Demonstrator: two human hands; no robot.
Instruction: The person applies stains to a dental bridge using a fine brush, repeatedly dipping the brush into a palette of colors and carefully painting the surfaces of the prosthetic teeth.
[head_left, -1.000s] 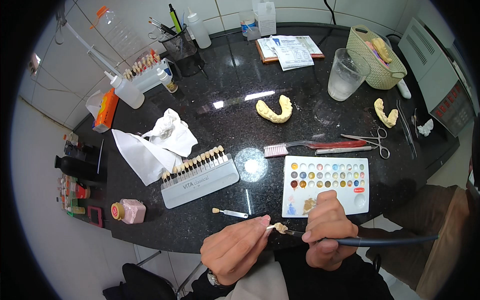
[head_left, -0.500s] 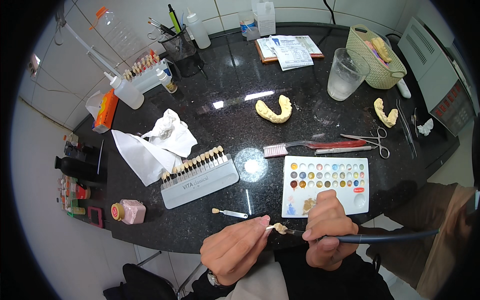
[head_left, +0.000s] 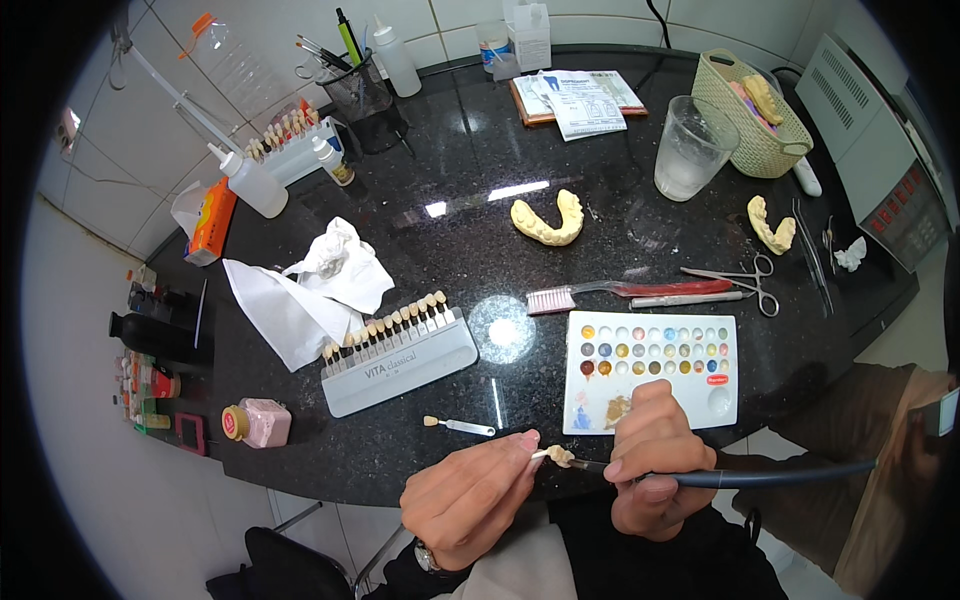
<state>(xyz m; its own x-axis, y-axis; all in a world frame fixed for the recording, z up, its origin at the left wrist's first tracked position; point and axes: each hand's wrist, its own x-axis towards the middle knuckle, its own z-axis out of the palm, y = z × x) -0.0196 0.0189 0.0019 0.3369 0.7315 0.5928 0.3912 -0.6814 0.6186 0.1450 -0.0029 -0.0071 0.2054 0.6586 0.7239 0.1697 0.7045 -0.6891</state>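
Note:
My left hand (head_left: 470, 500) pinches a thin white stick (head_left: 539, 455) that bears a small cream dental crown (head_left: 560, 456), just off the table's near edge. A dark-handled paintbrush (head_left: 780, 474) lies level in my right hand (head_left: 655, 460), its tip against the crown's right side. Beyond that hand is a white paint palette (head_left: 595, 388) with rows of coloured wells and brown and blue smears. A single tooth shade tab (head_left: 466, 427) lies on the table beyond my left fingers. Farther left stands a grey shade guide (head_left: 405, 375) with a row of tooth tabs.
On the black table (head_left: 440, 260) lie a toothbrush (head_left: 600, 290), locking forceps (head_left: 765, 285) and two plaster arches, one a yellow horseshoe (head_left: 550, 235). A glass of cloudy water (head_left: 690, 150) stands far right. Crumpled tissue (head_left: 320, 290) and a pink jar (head_left: 262, 424) are at left.

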